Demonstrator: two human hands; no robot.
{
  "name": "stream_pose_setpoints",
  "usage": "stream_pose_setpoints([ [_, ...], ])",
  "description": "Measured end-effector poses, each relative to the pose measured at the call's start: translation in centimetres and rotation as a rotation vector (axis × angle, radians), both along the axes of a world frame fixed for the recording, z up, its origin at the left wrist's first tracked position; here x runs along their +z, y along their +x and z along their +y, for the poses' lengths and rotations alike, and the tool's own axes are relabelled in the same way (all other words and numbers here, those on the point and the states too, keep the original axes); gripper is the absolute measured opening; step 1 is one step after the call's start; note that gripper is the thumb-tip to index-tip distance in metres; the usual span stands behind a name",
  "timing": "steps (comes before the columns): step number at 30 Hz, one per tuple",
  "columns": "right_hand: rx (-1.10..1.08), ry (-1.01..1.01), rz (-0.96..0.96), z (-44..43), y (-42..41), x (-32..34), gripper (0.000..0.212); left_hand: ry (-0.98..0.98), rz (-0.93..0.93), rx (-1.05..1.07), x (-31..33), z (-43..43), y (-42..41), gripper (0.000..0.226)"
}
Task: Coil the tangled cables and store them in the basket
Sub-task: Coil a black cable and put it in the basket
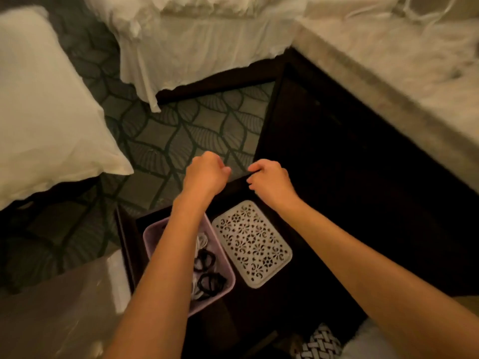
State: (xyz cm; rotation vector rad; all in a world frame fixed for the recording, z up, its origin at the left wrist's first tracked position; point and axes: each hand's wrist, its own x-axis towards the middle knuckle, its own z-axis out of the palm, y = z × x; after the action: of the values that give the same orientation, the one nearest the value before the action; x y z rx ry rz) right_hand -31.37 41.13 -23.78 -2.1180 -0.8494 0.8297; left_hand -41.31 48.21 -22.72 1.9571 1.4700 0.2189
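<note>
My left forearm (160,281) and my right forearm (363,255) are the nearest things in the head view. The left one passes over the basket (151,237), a lilac one standing on a dark surface (259,307). This may be a drawer, but I cannot say. Inside the basket, coiled black cables (207,273) and white cables (201,240) lie together, so I judge a good part of the task is done. Just right of the basket a pale perforated lid (251,244) lies flat, not on the basket.

Beyond the basket, my left hand (204,174) has its fingers curled into a loose fist, the thumb pointing right. My right hand (272,180), near it, also has curled fingers, close to a dark edge. I cannot tell whether they pinch a thin dark cable, grip that edge, or hold nothing.

Far beyond the basket and to its right, loose white cables (420,11) lie on a pale worktop (388,73), very blurred. I think these come next. To coil one well, I should make even loops, keep the plugs free, and lay the coil flat beside the others so the lid can close.

My left forearm hides the middle of the basket, so I cannot count the coils. Nearer than the basket, a woven black-and-white thing (318,343) is cut off by the bottom edge.
</note>
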Motion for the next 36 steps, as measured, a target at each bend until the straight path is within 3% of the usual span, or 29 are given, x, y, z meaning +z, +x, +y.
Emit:
stream_pose_setpoints([
  [6,-0.114,0.376,-0.135,-3.7,4.8,13.8,0.020,0.267,-0.287,-0.105,11.5,-3.1,5.2,0.019],
  [13,-0.358,0.535,-0.208,-15.0,12.6,23.3,0.020,0.375,-0.477,-0.379,20.2,-11.1,15.6,0.016],
  [23,-0.752,0.547,-0.233,-32.4,22.3,25.8,0.024,0.348,-0.486,-0.844,24.0,-26.6,28.9,0.022],
  [31,-1.003,0.476,-0.204,-46.7,26.7,25.0,0.022,0.271,-0.509,-1.169,25.0,-39.6,35.0,0.020],
  [36,-1.070,0.331,-0.151,-53.4,28.4,23.2,0.027,0.214,-0.288,-1.418,23.7,-45.4,37.3,0.016],
])
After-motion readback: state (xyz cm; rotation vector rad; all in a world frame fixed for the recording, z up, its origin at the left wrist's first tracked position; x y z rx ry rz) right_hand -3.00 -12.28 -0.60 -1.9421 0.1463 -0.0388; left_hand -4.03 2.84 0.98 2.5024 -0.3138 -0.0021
